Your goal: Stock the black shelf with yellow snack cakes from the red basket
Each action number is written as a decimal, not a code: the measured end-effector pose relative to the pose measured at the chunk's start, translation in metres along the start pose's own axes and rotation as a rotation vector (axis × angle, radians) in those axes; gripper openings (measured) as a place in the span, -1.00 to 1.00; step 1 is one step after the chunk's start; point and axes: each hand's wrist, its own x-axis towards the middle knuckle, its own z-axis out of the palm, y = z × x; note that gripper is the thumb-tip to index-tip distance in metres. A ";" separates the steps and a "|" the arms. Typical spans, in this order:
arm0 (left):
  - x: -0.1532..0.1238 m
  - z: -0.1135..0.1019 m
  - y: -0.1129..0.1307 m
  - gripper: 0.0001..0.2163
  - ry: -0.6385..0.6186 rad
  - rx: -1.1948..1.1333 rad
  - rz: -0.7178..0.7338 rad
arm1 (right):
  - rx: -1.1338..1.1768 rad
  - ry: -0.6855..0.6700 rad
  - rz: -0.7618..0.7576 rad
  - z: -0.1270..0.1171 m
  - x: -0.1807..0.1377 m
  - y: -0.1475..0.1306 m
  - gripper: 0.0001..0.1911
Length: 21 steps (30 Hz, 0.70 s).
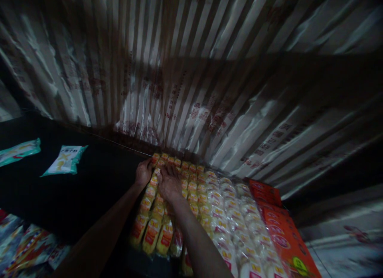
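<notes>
Rows of small yellow snack packs [152,232] in clear wrappers with orange labels lie close together on a dark surface. At the far left corner of these rows, my left hand [144,173] is closed, its bent fingers against an end pack; the fingertips are partly hidden. My right hand [170,182] lies palm down on the packs just beside it, with fingers stretched forward and slightly apart. Both forearms reach in from below, the right one crossing over the yellow rows. To the right, white packs [233,214] in clear wrappers continue the rows.
Orange-red packages [281,230] border the white packs on the right. Two teal-and-white bags [64,160] lie on the dark surface [98,174] at left. Colourful packages [30,246] sit at lower left. Pleated, printed sheeting [191,78] rises behind the rows. The light is dim.
</notes>
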 end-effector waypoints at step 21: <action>-0.054 -0.047 0.082 -0.69 0.028 -0.046 0.192 | 0.187 0.259 -0.082 -0.044 -0.052 -0.013 -0.64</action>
